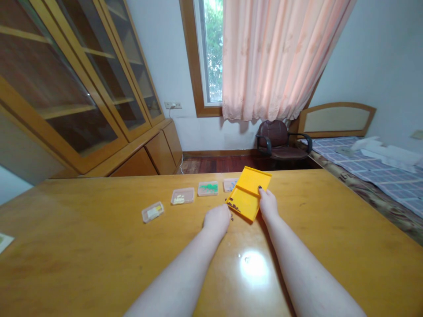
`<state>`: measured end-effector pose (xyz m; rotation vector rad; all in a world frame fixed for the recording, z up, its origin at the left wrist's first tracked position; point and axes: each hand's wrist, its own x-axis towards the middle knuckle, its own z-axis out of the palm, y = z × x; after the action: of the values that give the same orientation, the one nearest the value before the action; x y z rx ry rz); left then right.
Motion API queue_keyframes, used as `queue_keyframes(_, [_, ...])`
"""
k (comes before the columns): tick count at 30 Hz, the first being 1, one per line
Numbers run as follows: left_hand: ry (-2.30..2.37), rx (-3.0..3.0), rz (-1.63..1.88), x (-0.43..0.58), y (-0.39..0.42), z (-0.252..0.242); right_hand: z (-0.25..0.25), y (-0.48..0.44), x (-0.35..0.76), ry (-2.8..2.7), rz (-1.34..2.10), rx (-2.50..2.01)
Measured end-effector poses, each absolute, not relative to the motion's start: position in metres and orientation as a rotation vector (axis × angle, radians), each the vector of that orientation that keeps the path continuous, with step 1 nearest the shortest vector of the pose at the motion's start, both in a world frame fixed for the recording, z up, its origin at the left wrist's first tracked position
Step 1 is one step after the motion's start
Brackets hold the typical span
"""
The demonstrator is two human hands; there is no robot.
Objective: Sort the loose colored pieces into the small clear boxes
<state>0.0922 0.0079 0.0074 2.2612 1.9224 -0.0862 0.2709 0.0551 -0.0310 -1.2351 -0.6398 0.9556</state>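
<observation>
Right hand (pixel 268 204) has the yellow hinged plastic case (pixel 249 202): thumb on the inside by the hinge line, other fingers mostly hidden behind the right edge, so case is pinched between them. Case is open, both halves facing up, far half beyond the thumb, near half filling the gap between the two hands. Can't tell if its underside touches the table. Left hand (pixel 216 218) is curled in, knuckles up, fingertips at the case's near-left corner; fingers look bunched together, but can't tell whether they pinch a piece (tips turned away from view). Small dark brown pieces (pixel 233 205) sit inside the near half, just past the left fingertips; a few loose dark bits (pixel 232 218) lie on the wooden table (pixel 99 246) just right of those same fingers. Beyond the left hand, a row of clear plastic boxes: one with blue bits (pixel 225 186), partly covered by the case; one with green bits (pixel 208 194) straight past the knuckles; one with cream bits (pixel 188 197) farther left; last one, yellow and white contents (pixel 145 216), well left of the fingers. Brown armchair (pixel 277 136) stands past the table, well beyond the right fingers.
</observation>
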Motion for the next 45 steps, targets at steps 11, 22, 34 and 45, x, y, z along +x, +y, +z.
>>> queue_keyframes(11, [1.902, 2.368, 0.204, 0.089, -0.008, 0.035, -0.04, 0.059, 0.27, -0.694, 1.009, -1.191])
queue_keyframes(22, [1.652, 2.368, -0.201, 0.073, -0.069, -0.01, -0.035, 0.059, 0.269, -0.638, 1.014, -1.171])
queue_keyframes(34, [1.706, 2.434, 0.002, 0.092, -0.022, -0.028, -0.034, 0.059, 0.272, -0.606, 0.967, -1.197])
queue_keyframes(45, [1.566, 2.402, 0.405, 0.082, -0.012, -0.025, -0.034, 0.059, 0.274, -0.576, 0.906, -1.22])
